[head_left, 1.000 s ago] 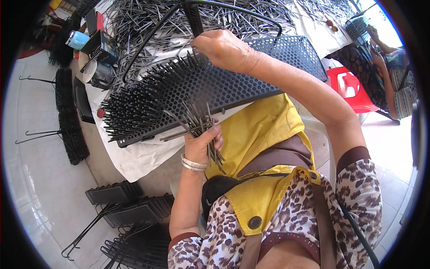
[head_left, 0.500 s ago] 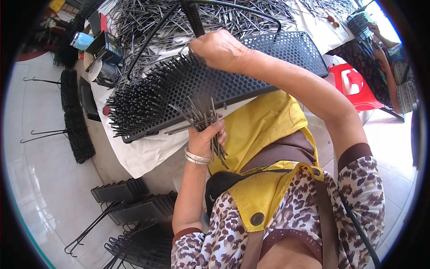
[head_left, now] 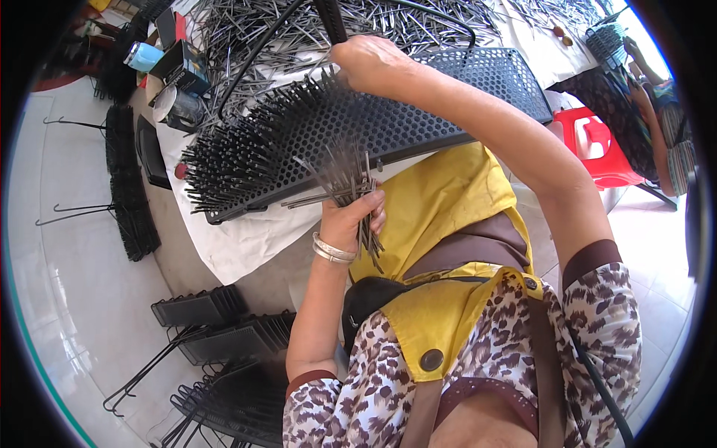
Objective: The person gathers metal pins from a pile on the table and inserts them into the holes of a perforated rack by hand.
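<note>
the left hand grips a loose bundle of thin grey rods, its thumb folded across them and the fingers curled around the other side, so the rods fan out above and below the fist. pale bangles circle that wrist. the bundle is just in front of the near edge of a long black perforated panel, over a yellow apron.

the right hand is above the panel, next to the edge of a dense patch of upright dark rods that fills the panel's left part; its fingers are bent inward, and i cannot tell whether they pinch anything. the panel's right part shows bare holes.

a black bar rises just beyond the right hand. the panel lies on a surface covered by a white sheet, and behind it spreads a heap of loose rods. to the left stand a clear mug, a dark box and a light blue container. black panels are stacked at lower left. a red stool is at right, near another person.
</note>
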The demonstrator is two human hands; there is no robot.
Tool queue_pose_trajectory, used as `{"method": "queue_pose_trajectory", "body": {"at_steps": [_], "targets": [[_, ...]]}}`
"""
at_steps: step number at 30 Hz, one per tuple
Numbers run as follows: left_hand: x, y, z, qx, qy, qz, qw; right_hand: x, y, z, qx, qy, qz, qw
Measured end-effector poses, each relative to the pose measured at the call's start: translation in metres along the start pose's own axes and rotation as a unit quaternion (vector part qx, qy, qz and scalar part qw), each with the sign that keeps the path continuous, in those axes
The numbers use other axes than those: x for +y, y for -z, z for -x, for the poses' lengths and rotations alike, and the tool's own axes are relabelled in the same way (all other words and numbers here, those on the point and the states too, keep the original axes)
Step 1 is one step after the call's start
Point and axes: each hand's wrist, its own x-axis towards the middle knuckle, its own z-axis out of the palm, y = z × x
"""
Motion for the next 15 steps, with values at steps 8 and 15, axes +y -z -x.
{"method": "queue_pose_trajectory", "body": {"at_steps": [8,15], "targets": [[0.002,-0.002,-0.003,-0.025,0.007,-0.053,0.998,-0.031,0.021,0.047,0.011,-0.041,-0.26,0.965],[0.001,-0.008,-0.01,-0.03,-0.026,-0.06,0.997,-0.082,0.029,0.083,0.069,0.008,-0.189,0.979]]}}
